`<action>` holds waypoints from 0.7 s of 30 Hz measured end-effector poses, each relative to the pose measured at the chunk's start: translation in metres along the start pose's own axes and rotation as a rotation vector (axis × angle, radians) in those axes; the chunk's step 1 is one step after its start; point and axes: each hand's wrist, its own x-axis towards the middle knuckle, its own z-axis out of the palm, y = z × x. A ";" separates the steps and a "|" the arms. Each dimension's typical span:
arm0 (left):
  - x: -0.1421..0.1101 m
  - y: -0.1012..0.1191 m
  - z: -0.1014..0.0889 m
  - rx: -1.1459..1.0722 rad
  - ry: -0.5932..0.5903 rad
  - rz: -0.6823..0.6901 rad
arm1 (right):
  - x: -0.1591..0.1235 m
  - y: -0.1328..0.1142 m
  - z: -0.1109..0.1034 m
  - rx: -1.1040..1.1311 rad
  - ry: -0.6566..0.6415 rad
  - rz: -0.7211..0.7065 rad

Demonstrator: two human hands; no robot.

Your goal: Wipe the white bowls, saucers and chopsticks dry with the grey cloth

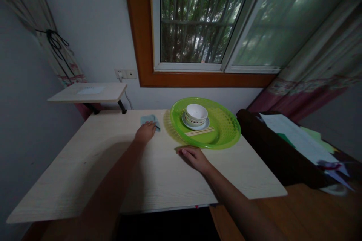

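A light blue-grey cloth (149, 119) lies on the pale wooden table (158, 169), toward the back edge. My left hand (146, 131) presses down on the cloth's near side, its fingers closed over the fabric. To the right, my right hand (195, 157) rests on the tabletop with fingers loosely bent and nothing visible in them. It lies just in front of the rim of a green plastic basket (226, 141). Inside that basket, stacked white bowls (197, 112) sit on a white plate (195, 127), and wooden chopsticks (200, 131) lie in front of them.
A small raised shelf (110, 92) with black legs stands at the table's back left, a paper on top. Behind the table are a wall socket (125, 74) with a cable and a window. A dark brown piece of furniture (271, 150) bearing papers adjoins the right side.
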 end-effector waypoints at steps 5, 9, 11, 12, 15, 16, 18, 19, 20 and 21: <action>-0.052 -0.046 -0.025 0.006 -0.016 -0.073 | -0.004 -0.001 -0.001 -0.008 0.010 -0.030; -0.110 -0.050 -0.020 0.044 0.002 -0.107 | -0.010 -0.005 -0.002 -0.102 0.036 -0.111; -0.131 -0.035 -0.015 0.034 -0.041 -0.040 | -0.013 -0.006 -0.002 -0.174 0.032 -0.173; -0.138 -0.024 -0.012 0.024 -0.069 0.007 | -0.016 -0.007 -0.001 -0.204 0.026 -0.202; -0.145 0.022 -0.007 -0.025 -0.156 0.203 | -0.021 -0.008 -0.002 -0.255 0.049 -0.280; -0.143 0.039 -0.005 -0.050 -0.166 0.274 | -0.023 -0.007 -0.002 -0.262 0.087 -0.308; -0.135 0.073 0.001 -0.098 -0.174 0.398 | -0.025 -0.005 -0.004 -0.272 0.210 -0.376; -0.129 0.089 0.004 -0.119 -0.165 0.428 | -0.025 -0.004 -0.005 -0.277 0.274 -0.412; -0.122 0.102 0.008 -0.136 -0.150 0.448 | -0.025 -0.003 -0.006 -0.282 0.325 -0.444; -0.114 0.113 0.013 -0.146 -0.132 0.460 | -0.025 -0.002 -0.007 -0.286 0.356 -0.467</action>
